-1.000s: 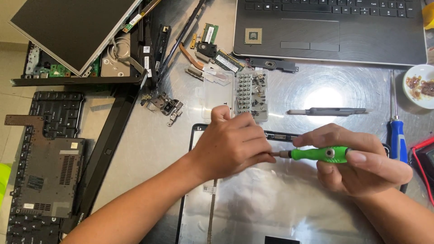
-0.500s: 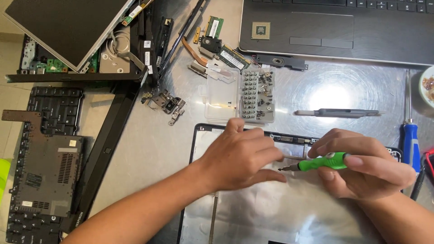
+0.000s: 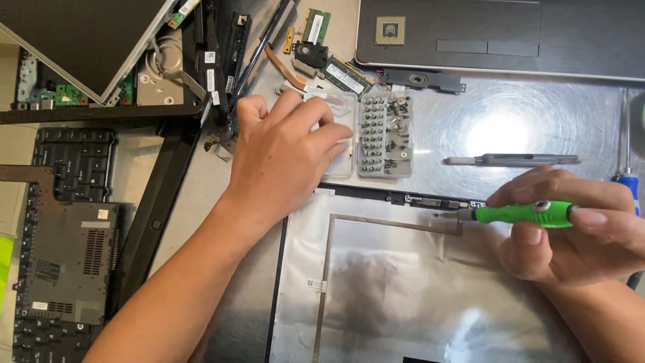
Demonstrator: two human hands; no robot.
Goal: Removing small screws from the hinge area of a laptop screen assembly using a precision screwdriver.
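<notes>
My left hand (image 3: 285, 158) has just left the spot on the laptop lid panel (image 3: 403, 289) where it was pressed beside the screwdriver tip; a moment ago it sat on the lid's top edge, and now it has gone up to the clear screw tray (image 3: 385, 134) that lies on the counter (image 3: 510, 128) just above that edge. Its fingers are curled loosely over the tray's left half, fingertips touching the plastic, and I cannot tell whether anything small is pinched between them. My right hand (image 3: 571, 232) has hardly moved: it is closed around the green screwdriver (image 3: 521, 214), thumb lying along the handle, the shaft pointing left with its tip resting at the thin hinge strip (image 3: 403, 197) on the lid's upper edge. To me that reads as one fastener finished with, the left hand busy at the tray while the driver waits at the strip. Right of the tray lies a grey pen-shaped tool (image 3: 514, 160), and farther right of it a blue-handled screwdriver (image 3: 627, 181). Above the tray are memory sticks (image 3: 316, 27) and loose parts; well left of it the black keyboard frame (image 3: 74, 161) lies flat
</notes>
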